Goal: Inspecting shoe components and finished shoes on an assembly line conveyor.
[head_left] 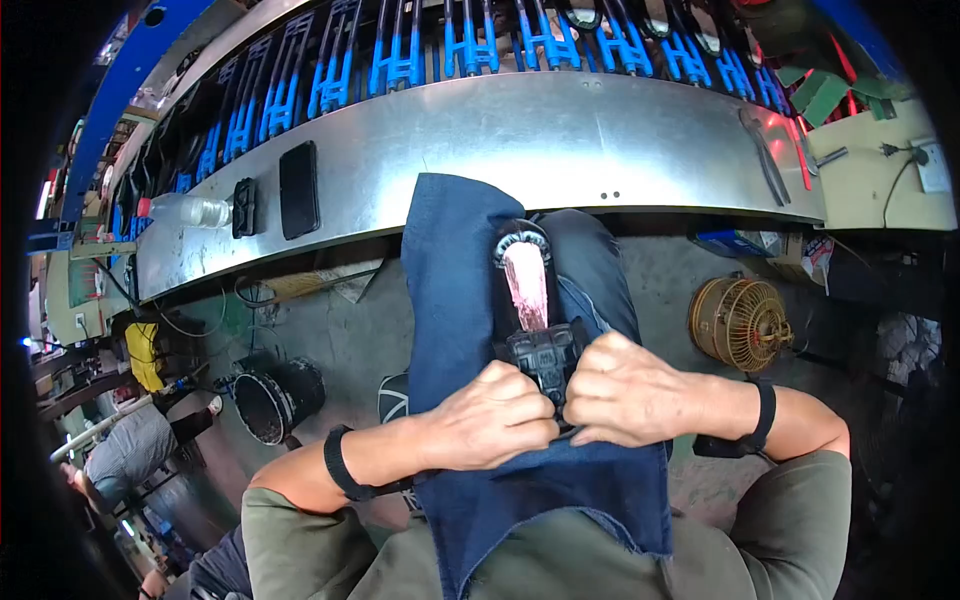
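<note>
At the centre of the frame, the lower end of a black elongated part (pixel 545 352) with a pinkish-white strip (pixel 528 285) is gripped by the curled fingers of the left hand (pixel 495 415) and right hand (pixel 625 392), over a dark-blue apron (pixel 450 290), below a metal bench (pixel 480 135) lined with blue-and-black forks (pixel 398 72).

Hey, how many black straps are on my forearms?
2: left strap around your left forearm, right strap around your right forearm; your sleeves could hide more.
</note>
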Demonstrator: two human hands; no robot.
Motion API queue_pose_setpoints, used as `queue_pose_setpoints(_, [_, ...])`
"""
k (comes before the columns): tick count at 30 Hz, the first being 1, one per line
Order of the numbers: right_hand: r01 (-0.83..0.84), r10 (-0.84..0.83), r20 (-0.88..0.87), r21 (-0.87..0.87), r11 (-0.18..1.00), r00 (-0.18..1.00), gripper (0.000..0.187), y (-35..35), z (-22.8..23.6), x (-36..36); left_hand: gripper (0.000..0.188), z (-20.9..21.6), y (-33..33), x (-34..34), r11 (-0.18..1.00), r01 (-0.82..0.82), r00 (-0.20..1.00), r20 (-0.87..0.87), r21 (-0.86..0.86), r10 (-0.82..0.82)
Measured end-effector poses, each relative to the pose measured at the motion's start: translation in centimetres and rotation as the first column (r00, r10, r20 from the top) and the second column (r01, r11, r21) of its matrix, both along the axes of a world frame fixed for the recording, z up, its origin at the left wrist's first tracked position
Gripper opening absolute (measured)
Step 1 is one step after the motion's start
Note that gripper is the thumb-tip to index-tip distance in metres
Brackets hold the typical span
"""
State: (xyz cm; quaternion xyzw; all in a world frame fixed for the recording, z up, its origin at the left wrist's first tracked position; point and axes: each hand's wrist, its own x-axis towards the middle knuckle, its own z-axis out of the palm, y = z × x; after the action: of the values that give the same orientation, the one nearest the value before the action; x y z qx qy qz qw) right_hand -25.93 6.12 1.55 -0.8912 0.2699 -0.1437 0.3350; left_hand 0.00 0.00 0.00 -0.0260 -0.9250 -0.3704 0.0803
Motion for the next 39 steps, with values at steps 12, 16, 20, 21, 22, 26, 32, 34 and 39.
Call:
queue_pose_setpoints(12, [0.484, -0.683, 0.144, 0.604, 0.634, 0.716, 0.033, -11.3, -3.0, -1.4, 0.024, -0.9, -10.1, -4.1, 0.323, -0.599, 0.722, 0.319, 0.733, 0.614])
queue_pose_setpoints(16, [0.530, -0.687, 0.094, 0.563, 0.634, 0.721, 0.037, -12.0, -4.8, -1.4, 0.022, -1.6, -11.5, -4.9, 0.377, -0.679, 0.697, 0.391, 0.630, 0.601])
queue_pose_setpoints(20, [0.621, -0.721, 0.021, 0.492, 0.611, 0.692, 0.039, -11.9, -4.8, -1.1, 0.028, -1.3, -12.3, -5.0, 0.684, -0.674, 0.738, 0.240, 0.278, 0.630])
queue_pose_setpoints(21, [0.667, -0.751, 0.008, 0.454, 0.591, 0.660, 0.041, -11.9, -4.8, -0.8, 0.030, -1.3, -12.7, -4.8, 0.730, -0.668, 0.739, 0.247, 0.146, 0.627])
queue_pose_setpoints(22, [0.699, -0.787, -0.017, 0.471, 0.538, 0.617, 0.040, -12.1, -4.8, -0.4, 0.029, -1.7, -12.8, -4.7, 0.685, -0.689, 0.725, 0.235, 0.236, 0.648])
queue_pose_setpoints(26, [0.389, -0.894, 0.130, 0.866, 0.313, 0.429, 0.036, -10.1, -6.1, -0.6, 0.029, -1.5, -11.5, -4.7, 0.482, -0.636, 0.734, 0.280, 0.603, 0.618])
queue_pose_setpoints(32, [0.195, -0.610, 0.535, 0.638, 0.745, 0.584, 0.056, -3.0, 1.1, 1.9, 0.076, 3.3, -4.5, -1.9, 0.625, -0.415, 0.734, -0.163, 0.661, 0.660])
queue_pose_setpoints(34, [0.299, -0.659, 0.528, 0.612, 0.732, 0.535, 0.050, -1.9, 1.3, 3.3, 0.085, 2.7, -2.8, -2.5, 0.458, -0.387, 0.771, 0.008, 0.800, 0.637])
queue_pose_setpoints(39, [0.524, -0.687, 0.574, 0.455, 0.720, 0.446, 0.056, -2.2, 4.2, 4.6, 0.079, 5.5, -1.7, -4.2, 0.358, -0.358, 0.762, 0.048, 0.863, 0.646])
